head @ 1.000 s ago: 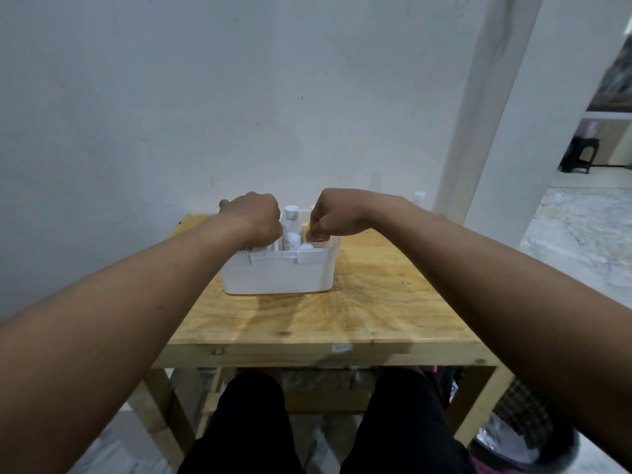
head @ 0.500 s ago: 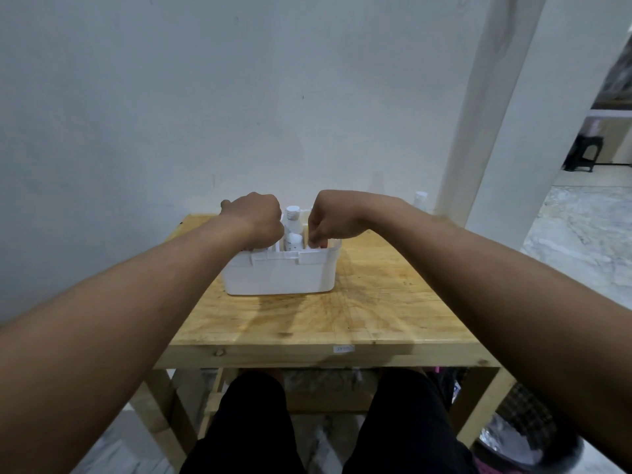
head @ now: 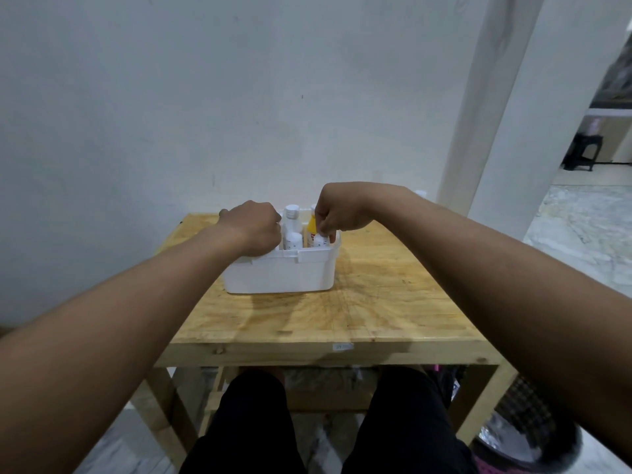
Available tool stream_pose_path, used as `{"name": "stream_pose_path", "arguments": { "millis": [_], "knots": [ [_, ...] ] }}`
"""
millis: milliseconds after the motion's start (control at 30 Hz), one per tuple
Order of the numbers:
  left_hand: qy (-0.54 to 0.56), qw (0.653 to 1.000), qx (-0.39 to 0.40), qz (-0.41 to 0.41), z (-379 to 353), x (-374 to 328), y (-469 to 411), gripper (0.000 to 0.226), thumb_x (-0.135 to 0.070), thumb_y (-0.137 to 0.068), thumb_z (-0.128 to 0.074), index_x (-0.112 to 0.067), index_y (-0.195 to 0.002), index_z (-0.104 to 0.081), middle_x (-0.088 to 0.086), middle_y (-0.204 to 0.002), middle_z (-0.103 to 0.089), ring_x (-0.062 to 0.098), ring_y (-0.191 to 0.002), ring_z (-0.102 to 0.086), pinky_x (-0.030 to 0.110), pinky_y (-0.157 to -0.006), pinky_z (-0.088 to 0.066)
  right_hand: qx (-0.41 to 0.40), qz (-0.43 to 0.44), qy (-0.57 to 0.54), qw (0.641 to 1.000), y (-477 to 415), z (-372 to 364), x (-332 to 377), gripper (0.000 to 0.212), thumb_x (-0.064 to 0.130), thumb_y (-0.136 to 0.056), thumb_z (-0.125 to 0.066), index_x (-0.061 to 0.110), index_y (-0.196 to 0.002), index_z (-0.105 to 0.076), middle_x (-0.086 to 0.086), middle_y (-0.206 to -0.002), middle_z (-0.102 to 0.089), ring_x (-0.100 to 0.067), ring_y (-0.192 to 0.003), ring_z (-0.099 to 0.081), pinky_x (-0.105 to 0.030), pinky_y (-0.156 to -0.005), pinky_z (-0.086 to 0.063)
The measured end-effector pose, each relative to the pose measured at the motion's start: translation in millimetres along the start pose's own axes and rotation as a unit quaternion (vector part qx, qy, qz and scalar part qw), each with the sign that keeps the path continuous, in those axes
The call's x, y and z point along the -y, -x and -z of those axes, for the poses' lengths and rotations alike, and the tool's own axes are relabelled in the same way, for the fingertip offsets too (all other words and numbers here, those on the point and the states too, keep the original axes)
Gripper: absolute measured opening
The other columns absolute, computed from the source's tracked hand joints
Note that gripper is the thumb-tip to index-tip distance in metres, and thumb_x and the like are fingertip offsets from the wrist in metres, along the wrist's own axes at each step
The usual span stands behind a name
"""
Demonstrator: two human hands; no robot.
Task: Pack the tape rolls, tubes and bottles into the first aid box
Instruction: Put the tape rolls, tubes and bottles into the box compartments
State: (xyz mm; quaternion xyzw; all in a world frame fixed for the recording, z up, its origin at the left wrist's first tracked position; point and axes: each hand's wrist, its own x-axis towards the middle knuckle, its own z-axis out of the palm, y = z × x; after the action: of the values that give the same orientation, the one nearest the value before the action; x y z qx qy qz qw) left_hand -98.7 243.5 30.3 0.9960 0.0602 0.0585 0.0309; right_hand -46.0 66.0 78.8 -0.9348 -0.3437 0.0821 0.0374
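Note:
A white first aid box point(head: 278, 273) stands on the wooden table point(head: 376, 302), toward its far side. Inside it stand two white bottles point(head: 292, 227), one behind the other, and a yellow bottle point(head: 311, 225). My right hand point(head: 337, 212) is over the box's right end, fingertips pinched on a small white bottle point(head: 320, 241) in the front right corner. My left hand point(head: 254, 229) is curled shut over the box's left end, knuckles up; what lies beneath it is hidden.
A small white cap-like thing point(head: 420, 193) peeks out behind my right forearm at the table's far right. A white wall rises right behind the table, a white pillar point(head: 478, 114) to the right. My knees are under the front edge.
My right hand has lifted slightly and shifted right, uncovering the yellow bottle and the small white bottle under its fingertips. My left hand has stayed in place.

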Motion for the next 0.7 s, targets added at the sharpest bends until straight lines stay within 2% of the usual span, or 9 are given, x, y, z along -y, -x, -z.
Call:
{"name": "stream_pose_path", "arguments": {
  "millis": [200, 433, 567, 700],
  "knots": [
    [-0.003, 1.000, 0.005, 0.004, 2.9, -1.6, 1.4, 0.038, -0.027, -0.100, -0.042, -0.022, -0.131, -0.063, 0.005, -0.129, -0.064, 0.030, -0.118, -0.056, 0.047, -0.099, -0.043, 0.002, 0.001, 0.020, 1.000, -2.7, 2.5, 4.2, 0.017, 0.015, -0.093, -0.063, 0.012, -0.104, -0.076, 0.002, -0.097, -0.074, -0.002, -0.073, -0.056, -0.020, -0.060, -0.039],
    [-0.001, 1.000, 0.004, 0.005, 2.5, -1.1, 2.0, 0.039, -0.030, -0.101, -0.041, -0.022, -0.133, -0.062, 0.006, -0.133, -0.062, 0.031, -0.122, -0.054, 0.048, -0.101, -0.042, -0.005, 0.000, 0.032, 0.999, -2.0, 2.7, 4.6, 0.018, 0.016, -0.092, -0.062, 0.013, -0.101, -0.077, 0.002, -0.100, -0.073, -0.014, -0.090, -0.062, -0.023, -0.064, -0.043],
    [0.002, 1.000, 0.009, 0.007, 3.2, -2.0, 2.1, 0.041, -0.030, -0.102, -0.040, -0.024, -0.137, -0.059, 0.006, -0.135, -0.061, 0.031, -0.123, -0.054, 0.049, -0.102, -0.041, -0.006, -0.006, 0.028, 1.000, -1.6, 1.8, 5.4, 0.022, 0.017, -0.088, -0.060, 0.014, -0.099, -0.078, -0.001, -0.104, -0.074, -0.019, -0.098, -0.066, -0.032, -0.082, -0.052],
    [0.005, 1.000, 0.009, 0.004, 3.8, -2.3, 2.8, 0.040, -0.029, -0.101, -0.040, -0.024, -0.134, -0.061, 0.006, -0.131, -0.063, 0.031, -0.120, -0.055, 0.049, -0.101, -0.042, -0.015, -0.009, 0.022, 1.000, 0.3, 3.5, 8.1, 0.024, 0.015, -0.086, -0.057, 0.010, -0.098, -0.078, -0.005, -0.105, -0.074, -0.023, -0.101, -0.067, -0.034, -0.082, -0.053]
  ]
}}
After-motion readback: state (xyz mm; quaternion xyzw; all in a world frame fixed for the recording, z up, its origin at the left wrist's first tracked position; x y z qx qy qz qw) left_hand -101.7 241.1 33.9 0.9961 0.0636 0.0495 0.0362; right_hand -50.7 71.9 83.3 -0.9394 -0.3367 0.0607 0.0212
